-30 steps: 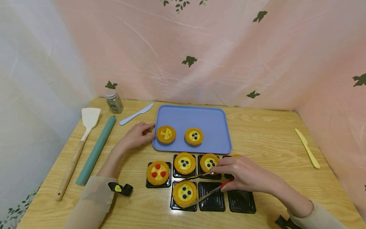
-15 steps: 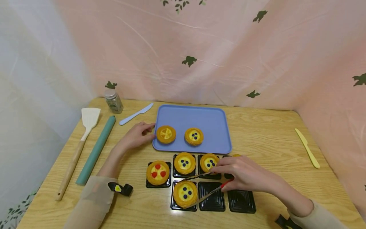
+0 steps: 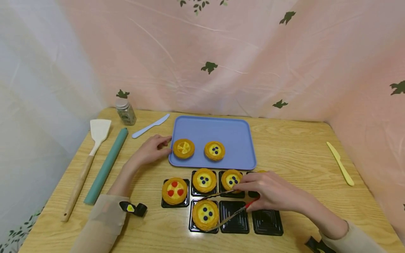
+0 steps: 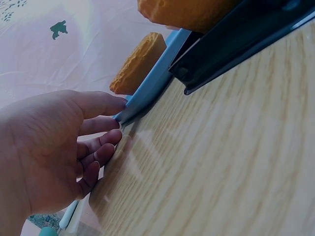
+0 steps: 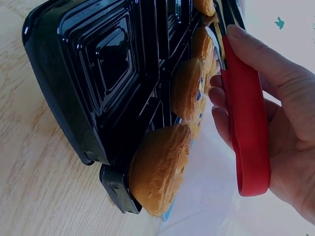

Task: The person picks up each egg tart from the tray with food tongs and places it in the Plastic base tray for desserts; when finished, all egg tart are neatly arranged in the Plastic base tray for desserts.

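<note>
In the head view my right hand (image 3: 269, 193) grips a pair of tongs (image 3: 228, 218) with a red handle (image 5: 246, 118). The tongs' arms spread around a blueberry-topped tart (image 3: 205, 215) in a black square tray at the front left of the tray group. My left hand (image 3: 155, 149) touches the left rim of a blue tray (image 3: 227, 131) with its fingertips, its other fingers bent loosely. On that tray sit a tart with yellow wedges (image 3: 184, 148) and a blueberry tart (image 3: 214, 151). The left wrist view shows the fingers (image 4: 101, 125) against the rim.
Beside stand a strawberry-topped tart (image 3: 175, 190) and more blueberry tarts (image 3: 204, 180) in black trays. Two trays, including one black tray (image 3: 267, 222), hold nothing. Left lie a spatula (image 3: 100, 130), a green rolling pin (image 3: 107, 165), a blue knife (image 3: 151, 127) and a jar (image 3: 126, 111); right, a yellow knife (image 3: 340, 163).
The tongs and the tart between their arms have shifted very slightly to the right. My left hand stays at the blue tray's rim.
</note>
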Motion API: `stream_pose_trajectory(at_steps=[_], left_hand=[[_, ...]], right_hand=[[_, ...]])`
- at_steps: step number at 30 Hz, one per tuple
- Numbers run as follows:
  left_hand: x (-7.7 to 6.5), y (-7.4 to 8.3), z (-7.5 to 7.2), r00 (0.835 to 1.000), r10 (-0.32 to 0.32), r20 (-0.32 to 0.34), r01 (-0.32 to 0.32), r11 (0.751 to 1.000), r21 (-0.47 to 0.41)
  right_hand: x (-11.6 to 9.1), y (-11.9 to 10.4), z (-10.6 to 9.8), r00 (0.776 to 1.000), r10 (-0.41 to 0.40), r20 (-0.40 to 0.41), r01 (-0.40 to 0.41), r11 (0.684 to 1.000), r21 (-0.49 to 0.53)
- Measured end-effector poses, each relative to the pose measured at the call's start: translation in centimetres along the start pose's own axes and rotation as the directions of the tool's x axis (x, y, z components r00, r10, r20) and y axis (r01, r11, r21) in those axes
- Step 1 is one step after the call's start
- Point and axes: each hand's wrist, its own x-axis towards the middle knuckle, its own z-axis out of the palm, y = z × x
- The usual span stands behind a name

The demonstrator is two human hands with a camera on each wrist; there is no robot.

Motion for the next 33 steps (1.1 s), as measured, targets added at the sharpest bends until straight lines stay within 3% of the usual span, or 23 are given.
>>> stream_pose_trajectory(at_steps=[10, 19, 26, 33], left_hand=[[0.0, -0.1, 0.0, 1.0, 0.011, -0.006, -0.011, 1.0, 0.0], [0.0, 0.0, 0.0, 1.0, 0.009, -0.007, -0.009, 1.0, -0.004], [-0.1, 0.1, 0.0, 1.0, 0.008, -0.007, -0.008, 1.0, -0.007], [-0.1, 0.1, 0.0, 1.0, 0.003, -0.007, -0.003, 1.0, -0.003]], right_hand=[[-0.1, 0.2, -0.5, 0.999, -0.029, -0.027, 0.03, 0.999, 0.028], [-0.3, 1.1, -2.4, 0.995, -0.006, -0.097, 0.009, 0.999, 0.031], [-0.3, 3.2, -3.9, 0.979, 0.108, -0.171, -0.095, 0.992, 0.086], [0.1, 5.6, -5.2, 0.936, 0.303, -0.178, -0.29, 0.952, 0.095]])
